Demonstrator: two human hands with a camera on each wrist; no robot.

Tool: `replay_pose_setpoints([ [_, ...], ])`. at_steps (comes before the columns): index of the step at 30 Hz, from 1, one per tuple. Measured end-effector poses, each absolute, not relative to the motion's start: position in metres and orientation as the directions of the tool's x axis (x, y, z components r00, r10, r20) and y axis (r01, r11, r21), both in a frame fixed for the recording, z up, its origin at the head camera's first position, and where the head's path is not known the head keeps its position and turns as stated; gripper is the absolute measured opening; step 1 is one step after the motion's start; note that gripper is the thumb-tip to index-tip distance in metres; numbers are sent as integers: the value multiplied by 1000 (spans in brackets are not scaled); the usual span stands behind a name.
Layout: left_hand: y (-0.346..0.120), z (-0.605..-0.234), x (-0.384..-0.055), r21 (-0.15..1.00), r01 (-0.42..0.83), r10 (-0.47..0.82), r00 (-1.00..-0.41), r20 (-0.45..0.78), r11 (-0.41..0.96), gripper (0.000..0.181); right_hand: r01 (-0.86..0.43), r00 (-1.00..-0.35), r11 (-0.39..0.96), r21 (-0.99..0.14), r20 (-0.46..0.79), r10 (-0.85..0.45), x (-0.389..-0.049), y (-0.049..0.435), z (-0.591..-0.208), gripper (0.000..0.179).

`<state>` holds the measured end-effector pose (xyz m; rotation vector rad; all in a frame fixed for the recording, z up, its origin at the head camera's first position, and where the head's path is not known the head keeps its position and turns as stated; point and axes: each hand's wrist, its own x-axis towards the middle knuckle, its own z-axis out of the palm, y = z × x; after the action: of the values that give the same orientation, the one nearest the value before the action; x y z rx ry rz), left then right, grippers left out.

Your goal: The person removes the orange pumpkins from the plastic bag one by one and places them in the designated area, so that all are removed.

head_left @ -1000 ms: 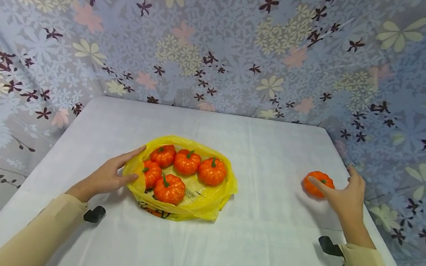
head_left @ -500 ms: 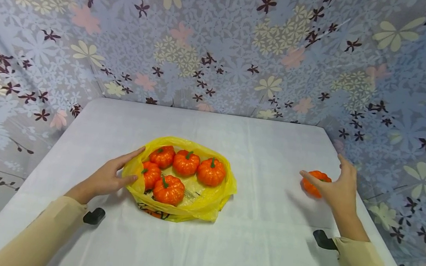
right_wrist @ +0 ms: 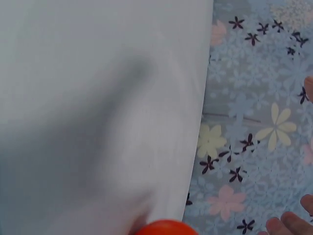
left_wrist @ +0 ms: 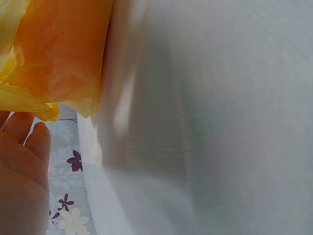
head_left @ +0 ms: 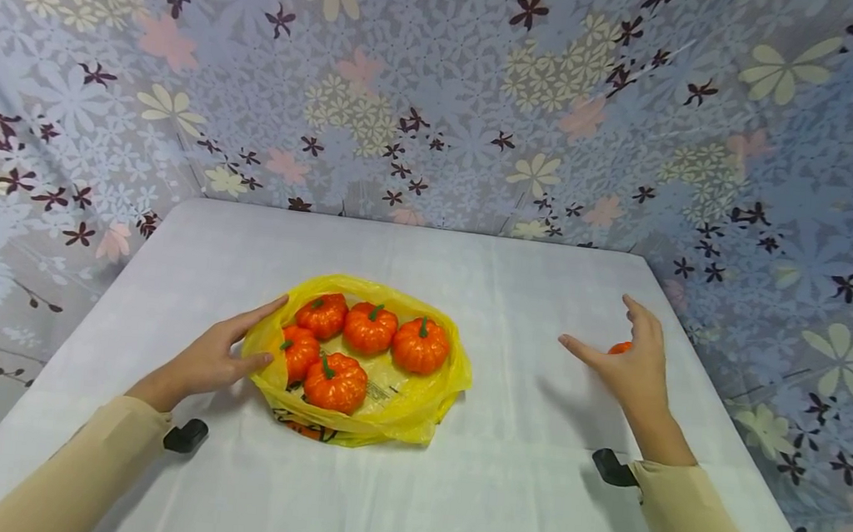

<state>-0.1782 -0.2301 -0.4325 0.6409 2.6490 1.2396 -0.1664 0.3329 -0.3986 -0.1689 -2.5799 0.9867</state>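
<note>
A yellow plastic bag [head_left: 400, 406] lies spread on the table, its mouth facing up. Several small orange pumpkins [head_left: 420, 345] with green stems sit inside it. My left hand [head_left: 212, 358] rests against the bag's left side, thumb and fingers spread apart; the left wrist view catches its fingers by the yellow plastic [left_wrist: 58, 54]. My right hand [head_left: 632, 374] hovers over the table's right part, thumb and fingers wide apart, holding nothing. Behind it, mostly hidden, a lone pumpkin [head_left: 620, 348] lies on the table, and its top shows at the bottom of the right wrist view.
A white cloth covers the table [head_left: 499, 489]. Flower-patterned fabric [head_left: 440, 92] hangs behind the table and along both sides. A black wrist device sits at each cuff, the left one [head_left: 186, 436] and the right one [head_left: 614, 468].
My right hand has moved left from the lone pumpkin, which stays on the table and is now mostly covered from the head view. The left hand and the bag keep their places.
</note>
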Motion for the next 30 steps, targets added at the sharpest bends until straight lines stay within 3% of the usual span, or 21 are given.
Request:
replay_pose_setpoints([
  [16,-231,-432,-176,755,285,420,-907,14,591,78,-35,-964,755,-655,221,147,-173,285,-419,112],
  [30,-230,-432,-176,768,289,426,-905,24,571,78,-74,-984,665,-743,161,71,-174,245,-439,108],
])
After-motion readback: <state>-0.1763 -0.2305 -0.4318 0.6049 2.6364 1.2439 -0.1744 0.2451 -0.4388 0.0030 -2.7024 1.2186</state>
